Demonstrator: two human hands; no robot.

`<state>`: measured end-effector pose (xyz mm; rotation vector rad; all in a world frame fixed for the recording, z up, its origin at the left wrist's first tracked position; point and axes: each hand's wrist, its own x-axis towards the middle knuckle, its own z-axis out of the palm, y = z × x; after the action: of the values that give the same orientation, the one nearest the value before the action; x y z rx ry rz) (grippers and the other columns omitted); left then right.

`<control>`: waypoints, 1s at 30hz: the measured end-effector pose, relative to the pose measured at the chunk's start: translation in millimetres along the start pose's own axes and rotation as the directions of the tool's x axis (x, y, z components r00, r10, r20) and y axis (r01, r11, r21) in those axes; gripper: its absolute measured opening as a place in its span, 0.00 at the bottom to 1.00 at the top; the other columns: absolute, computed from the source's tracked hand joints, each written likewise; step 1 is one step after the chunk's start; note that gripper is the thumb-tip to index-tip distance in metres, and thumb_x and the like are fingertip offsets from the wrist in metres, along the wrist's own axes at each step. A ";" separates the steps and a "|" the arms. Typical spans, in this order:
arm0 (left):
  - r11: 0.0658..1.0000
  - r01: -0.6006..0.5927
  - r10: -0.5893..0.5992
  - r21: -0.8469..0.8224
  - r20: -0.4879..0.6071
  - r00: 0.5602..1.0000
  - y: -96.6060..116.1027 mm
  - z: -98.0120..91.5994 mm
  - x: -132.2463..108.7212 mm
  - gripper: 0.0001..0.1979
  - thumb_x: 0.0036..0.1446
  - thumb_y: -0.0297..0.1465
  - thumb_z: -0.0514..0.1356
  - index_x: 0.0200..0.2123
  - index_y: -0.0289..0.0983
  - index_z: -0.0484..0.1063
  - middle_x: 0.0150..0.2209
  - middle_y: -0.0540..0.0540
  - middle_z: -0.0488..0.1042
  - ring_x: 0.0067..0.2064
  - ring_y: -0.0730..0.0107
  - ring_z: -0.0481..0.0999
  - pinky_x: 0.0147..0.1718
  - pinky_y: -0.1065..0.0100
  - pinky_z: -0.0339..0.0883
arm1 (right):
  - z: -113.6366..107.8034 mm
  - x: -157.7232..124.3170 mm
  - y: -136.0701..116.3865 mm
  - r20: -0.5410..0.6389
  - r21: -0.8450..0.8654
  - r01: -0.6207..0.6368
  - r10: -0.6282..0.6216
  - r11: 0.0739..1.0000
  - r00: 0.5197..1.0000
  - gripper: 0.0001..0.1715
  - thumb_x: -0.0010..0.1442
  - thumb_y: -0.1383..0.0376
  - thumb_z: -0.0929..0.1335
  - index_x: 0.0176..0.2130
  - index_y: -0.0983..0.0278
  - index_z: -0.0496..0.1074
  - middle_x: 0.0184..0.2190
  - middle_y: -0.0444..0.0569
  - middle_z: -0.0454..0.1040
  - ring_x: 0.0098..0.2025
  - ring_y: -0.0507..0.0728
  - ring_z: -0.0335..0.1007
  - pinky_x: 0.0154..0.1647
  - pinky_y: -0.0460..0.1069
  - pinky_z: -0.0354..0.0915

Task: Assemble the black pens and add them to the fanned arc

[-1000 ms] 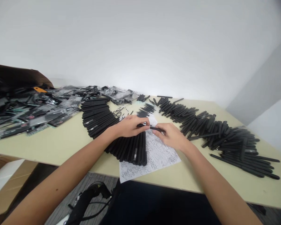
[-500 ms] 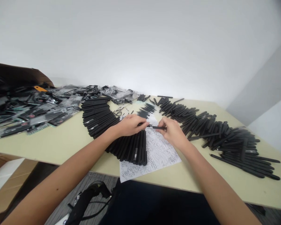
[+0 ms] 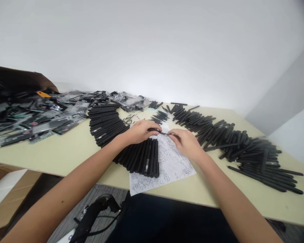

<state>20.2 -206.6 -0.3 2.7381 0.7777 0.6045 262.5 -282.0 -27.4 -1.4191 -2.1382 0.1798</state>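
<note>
Over the scribbled paper (image 3: 176,163), a black pen (image 3: 164,133) is held crosswise between my two hands. My left hand (image 3: 140,131) pinches its left end, and my right hand (image 3: 185,142) grips the right end. A thin stretch of the pen shows between the fingertips; whether its parts are joined there I cannot tell. Below and left of my left hand, several black pens (image 3: 106,126) lie side by side in a curved row, partly on the paper. Beyond the hands sits a small stack of thin dark sticks (image 3: 160,117), with tiny loose pieces (image 3: 129,118) beside it.
A long heap of black pens (image 3: 215,133) runs along the right of the table (image 3: 258,204). Clear plastic packets (image 3: 71,109) pile up at left, spilling from a cardboard box (image 3: 38,79). An orange tag (image 3: 43,94) lies among them. Another carton (image 3: 15,195) stands below the edge.
Both hands have shifted slightly; the left fingers now arch over the pen's left end. The pen has moved a little farther away, and less of it shows between the hands.
</note>
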 end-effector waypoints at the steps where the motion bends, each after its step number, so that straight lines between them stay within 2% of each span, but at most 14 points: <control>1: 1.000 0.019 -0.019 0.016 -0.006 1.000 -0.9 -0.3 -0.2 0.11 0.68 0.36 0.57 0.49 0.41 0.76 0.49 0.47 0.80 0.51 0.63 0.78 0.52 0.65 0.64 | 0.3 0.4 2.4 -0.008 -0.012 -0.022 0.022 1.000 1.000 0.12 0.69 0.66 0.63 0.45 0.58 0.77 0.43 0.48 0.81 0.43 0.60 0.75 0.43 0.51 0.62; 6: 0.988 0.143 -0.140 0.065 -0.049 0.989 -9.1 -2.9 -1.1 0.11 0.66 0.35 0.57 0.49 0.41 0.74 0.49 0.47 0.79 0.51 0.62 0.77 0.51 0.63 0.65 | 0.4 0.0 11.6 -0.013 -0.004 -0.062 0.062 0.998 0.998 0.12 0.66 0.69 0.63 0.45 0.58 0.74 0.44 0.47 0.81 0.43 0.58 0.75 0.40 0.50 0.60; 11: 0.964 0.248 -0.239 0.099 -0.093 0.967 -16.3 -5.6 -3.6 0.12 0.65 0.35 0.56 0.49 0.40 0.72 0.49 0.44 0.78 0.50 0.58 0.76 0.49 0.62 0.65 | -2.1 -0.9 7.6 -0.046 -0.057 -0.182 0.179 0.982 0.983 0.11 0.68 0.63 0.63 0.40 0.58 0.75 0.36 0.48 0.80 0.38 0.59 0.73 0.35 0.50 0.57; 14: 0.967 0.252 -0.246 0.046 -0.109 0.963 -14.3 -7.5 -3.9 0.14 0.64 0.35 0.55 0.51 0.40 0.72 0.42 0.46 0.79 0.40 0.64 0.76 0.41 0.65 0.65 | -3.4 -0.9 6.1 -0.052 -0.063 -0.192 0.189 0.979 0.981 0.11 0.67 0.62 0.64 0.38 0.58 0.76 0.32 0.47 0.79 0.34 0.58 0.72 0.33 0.49 0.55; 16: 0.971 0.239 -0.237 0.003 -0.111 0.965 -11.1 -8.3 -3.0 0.15 0.64 0.35 0.55 0.51 0.40 0.73 0.35 0.48 0.77 0.31 0.68 0.72 0.34 0.68 0.62 | -3.7 -0.8 6.0 -0.047 -0.065 -0.187 0.184 0.980 0.982 0.12 0.67 0.61 0.64 0.37 0.58 0.76 0.31 0.47 0.79 0.33 0.58 0.71 0.32 0.49 0.55; 21: 0.981 0.180 -0.188 -0.067 -0.131 0.973 -3.8 -8.2 -0.2 0.11 0.62 0.37 0.57 0.39 0.36 0.75 0.30 0.49 0.74 0.30 0.71 0.68 0.31 0.70 0.59 | -4.3 -0.8 3.8 -0.024 -0.072 -0.185 0.184 0.980 0.983 0.13 0.68 0.59 0.63 0.37 0.58 0.76 0.30 0.47 0.79 0.33 0.58 0.71 0.33 0.49 0.54; 27: 0.968 0.214 -0.235 -0.133 -0.168 0.957 -1.8 -7.1 -0.4 0.17 0.61 0.41 0.59 0.26 0.35 0.70 0.22 0.52 0.66 0.24 0.76 0.61 0.26 0.71 0.53 | -4.8 -1.5 2.4 -0.009 -0.064 -0.199 0.199 0.978 0.980 0.12 0.66 0.55 0.67 0.37 0.58 0.77 0.26 0.45 0.76 0.30 0.57 0.69 0.31 0.49 0.54; 30: 0.966 0.222 -0.244 -0.133 -0.191 0.951 -2.5 -8.3 0.1 0.15 0.58 0.39 0.61 0.24 0.35 0.69 0.19 0.53 0.64 0.23 0.76 0.59 0.25 0.71 0.52 | -3.3 -1.3 4.7 0.030 -0.069 -0.172 0.174 0.983 0.984 0.13 0.66 0.54 0.67 0.37 0.58 0.77 0.25 0.45 0.75 0.30 0.57 0.69 0.32 0.49 0.54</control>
<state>15.5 -203.6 6.3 2.4615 1.0637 0.8584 268.3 -281.7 -27.0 -1.6526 -2.0658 0.2036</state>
